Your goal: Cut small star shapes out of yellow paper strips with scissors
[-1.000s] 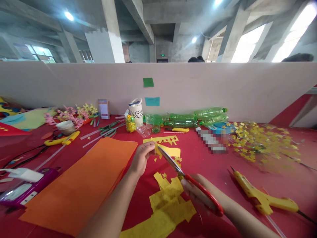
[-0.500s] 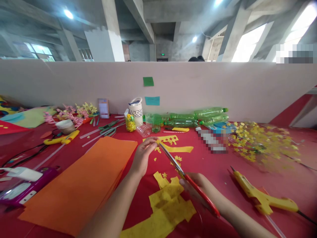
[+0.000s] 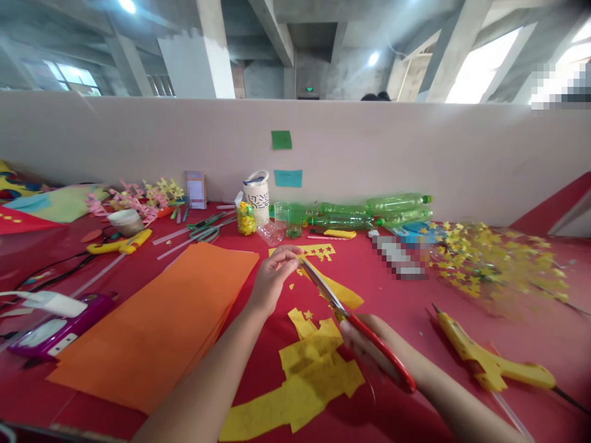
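Observation:
Red-handled scissors are in my right hand, the fingers wrapped round the handles. Their blades point up and left to the fingertips of my left hand. My left thumb and fingers pinch a yellow strip, which slants down to the right behind the blades. Below the hands lie overlapping yellow pieces, with a small cut star at their upper edge. Beyond my left hand is a yellow sheet with star-shaped holes.
Orange sheets lie left, near a purple power strip. A yellow glue gun rests at right, below a bunch of yellow stars. Green bottles, a white tumbler and a yellow cutter stand or lie farther back.
The yellow strip has swung from nearly level to a downward slant beside the blades. Both hands keep their grips. The whole view has shifted slightly.

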Tool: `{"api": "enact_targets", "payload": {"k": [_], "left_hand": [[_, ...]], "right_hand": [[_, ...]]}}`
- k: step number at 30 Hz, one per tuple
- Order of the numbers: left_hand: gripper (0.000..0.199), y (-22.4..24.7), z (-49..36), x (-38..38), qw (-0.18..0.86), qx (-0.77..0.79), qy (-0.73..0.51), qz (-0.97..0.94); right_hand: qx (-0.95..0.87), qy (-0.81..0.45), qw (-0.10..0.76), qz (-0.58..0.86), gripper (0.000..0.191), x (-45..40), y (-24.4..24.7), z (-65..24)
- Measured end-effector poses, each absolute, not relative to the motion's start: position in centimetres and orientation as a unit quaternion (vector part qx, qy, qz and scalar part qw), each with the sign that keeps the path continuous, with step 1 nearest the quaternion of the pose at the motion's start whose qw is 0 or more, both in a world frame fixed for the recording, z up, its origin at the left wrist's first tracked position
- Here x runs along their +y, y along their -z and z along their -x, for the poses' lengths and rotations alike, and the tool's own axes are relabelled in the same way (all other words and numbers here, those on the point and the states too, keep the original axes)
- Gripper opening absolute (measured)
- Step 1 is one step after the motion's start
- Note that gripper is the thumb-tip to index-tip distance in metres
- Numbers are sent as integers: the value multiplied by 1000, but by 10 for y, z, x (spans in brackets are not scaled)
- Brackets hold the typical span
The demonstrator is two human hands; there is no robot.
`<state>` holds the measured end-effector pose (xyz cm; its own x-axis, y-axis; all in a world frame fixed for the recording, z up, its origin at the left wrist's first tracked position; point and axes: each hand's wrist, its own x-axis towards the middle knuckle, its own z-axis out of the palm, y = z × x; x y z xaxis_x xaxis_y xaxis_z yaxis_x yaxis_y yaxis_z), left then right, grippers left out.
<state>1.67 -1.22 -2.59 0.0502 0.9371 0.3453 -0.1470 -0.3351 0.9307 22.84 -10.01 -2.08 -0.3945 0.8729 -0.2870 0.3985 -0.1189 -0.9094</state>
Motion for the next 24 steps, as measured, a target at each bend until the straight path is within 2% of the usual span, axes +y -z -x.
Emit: {"api": "enact_targets", "payload": {"k": [24], "left_hand": [[12,26,-13,-10,467,345,-582,-569]], "right_hand": [[-586,-586,200,523,55,-98,32,-232]]}}
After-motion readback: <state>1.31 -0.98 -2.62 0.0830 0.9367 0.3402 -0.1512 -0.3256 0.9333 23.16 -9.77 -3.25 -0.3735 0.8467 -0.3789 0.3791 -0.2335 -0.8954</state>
